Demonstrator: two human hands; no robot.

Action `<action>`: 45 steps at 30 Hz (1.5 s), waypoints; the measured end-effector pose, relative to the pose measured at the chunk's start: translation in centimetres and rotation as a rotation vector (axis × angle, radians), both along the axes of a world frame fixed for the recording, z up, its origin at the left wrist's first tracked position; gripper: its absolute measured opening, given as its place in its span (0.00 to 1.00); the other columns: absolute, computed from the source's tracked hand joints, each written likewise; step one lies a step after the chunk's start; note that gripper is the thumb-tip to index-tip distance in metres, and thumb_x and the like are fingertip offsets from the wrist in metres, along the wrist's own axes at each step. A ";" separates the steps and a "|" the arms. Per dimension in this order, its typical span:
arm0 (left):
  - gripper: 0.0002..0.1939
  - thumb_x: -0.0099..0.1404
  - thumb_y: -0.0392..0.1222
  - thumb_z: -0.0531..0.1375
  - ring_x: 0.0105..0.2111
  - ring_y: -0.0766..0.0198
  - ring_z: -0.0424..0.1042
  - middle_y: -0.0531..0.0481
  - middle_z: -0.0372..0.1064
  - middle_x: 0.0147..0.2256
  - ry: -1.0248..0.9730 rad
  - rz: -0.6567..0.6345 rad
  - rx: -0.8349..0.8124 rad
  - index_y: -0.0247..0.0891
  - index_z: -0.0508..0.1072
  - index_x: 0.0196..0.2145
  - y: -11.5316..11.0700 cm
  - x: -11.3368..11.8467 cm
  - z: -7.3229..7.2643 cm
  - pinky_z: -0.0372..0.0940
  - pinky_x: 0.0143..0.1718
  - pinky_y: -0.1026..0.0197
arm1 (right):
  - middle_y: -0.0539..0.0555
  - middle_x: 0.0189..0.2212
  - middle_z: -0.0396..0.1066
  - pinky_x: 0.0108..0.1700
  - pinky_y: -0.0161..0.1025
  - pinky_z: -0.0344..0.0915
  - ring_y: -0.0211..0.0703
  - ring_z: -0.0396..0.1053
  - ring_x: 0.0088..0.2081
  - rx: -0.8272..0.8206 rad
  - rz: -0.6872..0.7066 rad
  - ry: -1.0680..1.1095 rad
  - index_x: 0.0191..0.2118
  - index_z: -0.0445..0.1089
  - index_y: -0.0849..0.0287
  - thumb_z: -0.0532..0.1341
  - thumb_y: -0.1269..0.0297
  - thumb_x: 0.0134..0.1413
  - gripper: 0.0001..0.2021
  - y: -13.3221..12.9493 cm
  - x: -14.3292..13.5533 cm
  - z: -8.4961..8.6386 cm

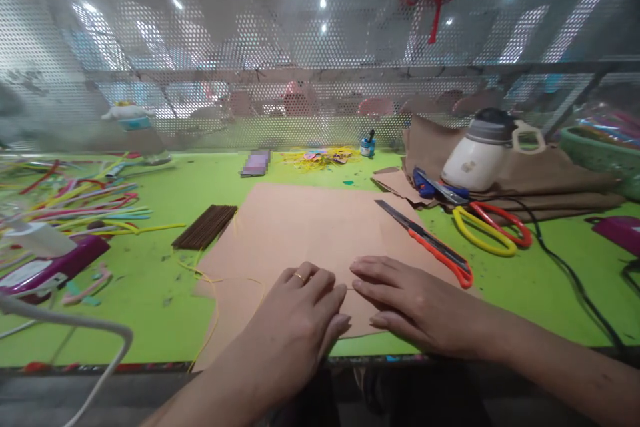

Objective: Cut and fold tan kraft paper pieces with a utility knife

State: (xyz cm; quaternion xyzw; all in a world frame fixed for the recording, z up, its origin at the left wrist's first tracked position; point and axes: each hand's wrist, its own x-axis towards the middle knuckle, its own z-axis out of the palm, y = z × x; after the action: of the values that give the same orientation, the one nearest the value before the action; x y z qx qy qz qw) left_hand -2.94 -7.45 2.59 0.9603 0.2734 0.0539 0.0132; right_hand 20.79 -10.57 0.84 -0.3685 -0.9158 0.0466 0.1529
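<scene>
A large sheet of brown kraft paper (pixel 310 220) lies on the green table in front of me. My left hand (pixel 307 304) rests on its near part, fingers bent down and a ring on one of them. My right hand (pixel 405 300) lies on the same sheet just to the right, with fingers stretched out towards the left hand. Between the fingertips runs a thin line on the paper; whether it is a fold or an edge I cannot tell. An orange utility knife (pixel 435 250) with its blade out lies on the sheet's right side.
A brown bundle of thin sticks (pixel 205 227) and yellow string (pixel 215 307) are at the left, beyond them colourful pipe cleaners (pixel 100 200) and a purple power strip (pixel 60 267). Scissors (pixel 485 230), a white jug (pixel 477 154) and stacked brown paper (pixel 555 174) stand or lie right.
</scene>
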 end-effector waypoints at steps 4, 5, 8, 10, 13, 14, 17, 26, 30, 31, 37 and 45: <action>0.11 0.72 0.42 0.50 0.43 0.52 0.64 0.45 0.68 0.42 -0.023 -0.003 -0.001 0.39 0.69 0.46 0.0 -0.1 0.1 0.64 0.43 0.45 | 0.64 0.61 0.63 0.63 0.49 0.58 0.52 0.57 0.63 0.000 -0.029 -0.030 0.59 0.65 0.66 0.55 0.58 0.65 0.23 -0.4 0.8 -0.2; 0.12 0.72 0.42 0.50 0.42 0.52 0.65 0.45 0.68 0.42 -0.030 -0.009 -0.001 0.39 0.69 0.46 0.1 -0.2 0.1 0.64 0.43 0.45 | 0.64 0.61 0.62 0.64 0.49 0.58 0.51 0.57 0.63 0.000 -0.037 -0.033 0.60 0.64 0.66 0.55 0.58 0.65 0.23 -0.5 1.0 -0.2; 0.13 0.73 0.41 0.48 0.43 0.52 0.66 0.44 0.69 0.42 -0.077 -0.049 0.004 0.36 0.70 0.46 0.5 -0.6 -0.3 0.65 0.44 0.47 | 0.63 0.61 0.62 0.64 0.49 0.57 0.50 0.56 0.64 -0.006 -0.049 -0.034 0.60 0.64 0.66 0.54 0.58 0.66 0.22 -0.7 1.4 -0.4; 0.14 0.73 0.41 0.49 0.45 0.53 0.67 0.42 0.70 0.43 -0.114 -0.081 0.016 0.34 0.70 0.47 0.8 -1.1 -0.6 0.66 0.47 0.48 | 0.63 0.61 0.62 0.64 0.49 0.57 0.50 0.55 0.64 -0.015 -0.050 -0.030 0.59 0.65 0.65 0.54 0.57 0.66 0.22 -0.7 1.4 -0.5; 0.15 0.73 0.42 0.50 0.49 0.53 0.66 0.41 0.69 0.47 -0.138 -0.103 0.034 0.32 0.69 0.50 1.1 -1.7 -1.0 0.66 0.50 0.50 | 0.63 0.61 0.62 0.64 0.49 0.57 0.50 0.55 0.64 -0.034 -0.049 -0.027 0.58 0.66 0.66 0.53 0.57 0.66 0.22 -0.7 1.2 -0.4; 0.15 0.73 0.42 0.50 0.50 0.53 0.66 0.41 0.69 0.49 -0.140 -0.105 0.035 0.32 0.69 0.50 1.1 -1.9 -1.0 0.66 0.51 0.51 | 0.63 0.61 0.62 0.64 0.49 0.57 0.50 0.55 0.64 -0.040 -0.049 -0.025 0.58 0.66 0.66 0.53 0.58 0.66 0.22 -0.6 1.1 -0.4; 0.15 0.73 0.42 0.51 0.52 0.54 0.66 0.42 0.69 0.50 -0.148 -0.104 0.032 0.32 0.69 0.51 1.1 -2.3 -1.1 0.66 0.54 0.52 | 0.63 0.62 0.61 0.64 0.49 0.56 0.50 0.54 0.64 -0.053 -0.053 -0.021 0.59 0.65 0.66 0.53 0.58 0.67 0.22 -0.6 1.2 -0.3; 0.13 0.72 0.39 0.51 0.52 0.54 0.66 0.41 0.69 0.48 -0.198 -0.129 0.126 0.32 0.70 0.48 1.7 -3.2 -1.1 0.65 0.54 0.52 | 0.63 0.59 0.65 0.63 0.49 0.58 0.49 0.57 0.63 0.032 -0.075 0.017 0.57 0.67 0.65 0.56 0.62 0.64 0.19 -1.1 2.8 -0.3; 0.08 0.70 0.40 0.54 0.43 0.52 0.67 0.45 0.70 0.39 -0.092 -0.098 0.082 0.36 0.72 0.40 1.7 -3.2 -0.2 0.67 0.45 0.48 | 0.64 0.57 0.67 0.60 0.54 0.61 0.56 0.60 0.60 0.115 -0.081 -0.077 0.56 0.67 0.66 0.57 0.63 0.63 0.19 -1.7 2.6 0.0; 0.08 0.70 0.40 0.54 0.41 0.53 0.67 0.46 0.69 0.38 -0.073 -0.087 0.063 0.37 0.72 0.39 1.7 -3.2 0.0 0.66 0.42 0.48 | 0.64 0.56 0.67 0.58 0.54 0.62 0.56 0.60 0.58 0.121 -0.090 -0.090 0.56 0.67 0.66 0.58 0.63 0.63 0.19 -1.9 2.5 0.0; 0.11 0.73 0.38 0.50 0.37 0.56 0.63 0.47 0.68 0.37 -0.083 -0.098 0.005 0.37 0.71 0.41 1.6 -3.6 0.4 0.63 0.39 0.52 | 0.63 0.53 0.67 0.58 0.53 0.60 0.55 0.60 0.56 0.053 -0.089 -0.108 0.56 0.66 0.64 0.56 0.61 0.64 0.18 -2.1 3.2 0.1; 0.11 0.73 0.35 0.48 0.37 0.59 0.61 0.47 0.66 0.35 -0.261 -0.050 -0.070 0.35 0.70 0.40 1.4 -3.8 -0.4 0.60 0.37 0.57 | 0.62 0.56 0.66 0.60 0.53 0.59 0.54 0.58 0.58 -0.006 -0.117 -0.106 0.60 0.63 0.63 0.56 0.56 0.65 0.23 -2.3 3.4 0.0</action>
State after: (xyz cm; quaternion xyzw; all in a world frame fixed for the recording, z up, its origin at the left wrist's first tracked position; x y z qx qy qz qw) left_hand -6.76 -6.01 2.19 0.9505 0.2472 0.1684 0.0836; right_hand 24.19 -12.92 0.80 -0.4240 -0.8993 0.0209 0.1055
